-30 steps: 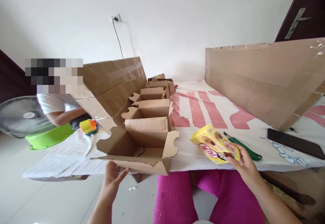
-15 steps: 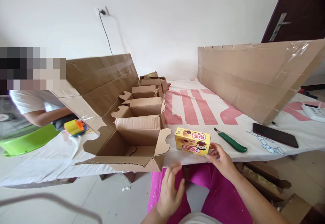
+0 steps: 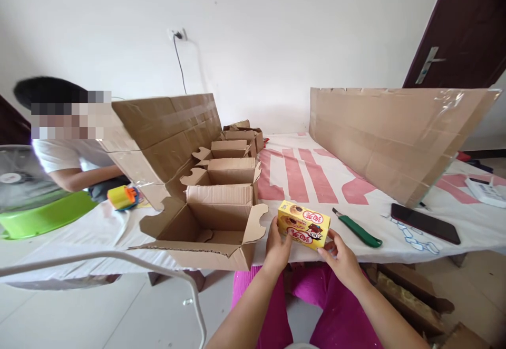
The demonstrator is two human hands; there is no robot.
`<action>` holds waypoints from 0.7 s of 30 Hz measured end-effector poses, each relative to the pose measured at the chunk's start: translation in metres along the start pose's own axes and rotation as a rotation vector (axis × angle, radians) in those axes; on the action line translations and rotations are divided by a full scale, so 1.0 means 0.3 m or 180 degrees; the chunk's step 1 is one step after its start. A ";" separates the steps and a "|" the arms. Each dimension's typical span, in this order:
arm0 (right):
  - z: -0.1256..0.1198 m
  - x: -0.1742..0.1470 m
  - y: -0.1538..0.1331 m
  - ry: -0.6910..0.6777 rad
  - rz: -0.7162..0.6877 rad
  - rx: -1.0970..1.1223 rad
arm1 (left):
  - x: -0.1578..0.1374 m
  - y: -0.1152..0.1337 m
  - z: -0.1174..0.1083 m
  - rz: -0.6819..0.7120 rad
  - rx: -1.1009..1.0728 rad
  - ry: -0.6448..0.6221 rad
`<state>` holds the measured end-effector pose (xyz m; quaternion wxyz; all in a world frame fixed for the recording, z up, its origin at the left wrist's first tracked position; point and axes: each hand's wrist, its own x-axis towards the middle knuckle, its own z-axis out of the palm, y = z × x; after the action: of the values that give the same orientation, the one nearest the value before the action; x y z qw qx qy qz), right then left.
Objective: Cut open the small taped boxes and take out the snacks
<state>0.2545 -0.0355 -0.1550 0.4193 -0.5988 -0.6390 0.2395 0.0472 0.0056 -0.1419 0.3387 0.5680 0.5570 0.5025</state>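
Between my two hands is a yellow snack box (image 3: 303,224) with red lettering and a cartoon figure, at the table's near edge. My left hand (image 3: 278,246) grips its left end, thumb on the front face. Fingers of my right hand (image 3: 339,257) close around its right end. Just left of the snack box stands an open cardboard box (image 3: 217,228) with its flaps spread. To the right lies a green utility knife (image 3: 358,229), its tip pointing away from me. The underside of the snack box is hidden.
More open cardboard boxes (image 3: 231,167) run in a row toward the wall. Tall cardboard panels (image 3: 375,138) stand left and right. A black phone (image 3: 425,223) lies at right. Behind the left panel sits another person (image 3: 79,154), near a yellow roll (image 3: 122,197).
My left hand has moved up from the table's edge and taken hold of the snack box's left end. The snack box is turned slightly; my right hand stays on it.
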 end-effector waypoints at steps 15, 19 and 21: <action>0.022 -0.009 0.013 0.0283 -0.0380 -0.0586 | -0.038 -0.038 -0.035 0.0397 0.0226 -0.0139; 0.020 -0.009 0.010 0.0256 -0.0387 -0.0640 | -0.042 -0.045 -0.032 0.0411 0.0289 -0.0144; 0.019 -0.009 0.010 0.0256 -0.0391 -0.0646 | -0.042 -0.045 -0.032 0.0394 0.0266 -0.0146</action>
<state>0.2512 -0.0366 -0.1612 0.3957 -0.6070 -0.6781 0.1233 0.0358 -0.0064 -0.1546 0.2956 0.6263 0.5335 0.4856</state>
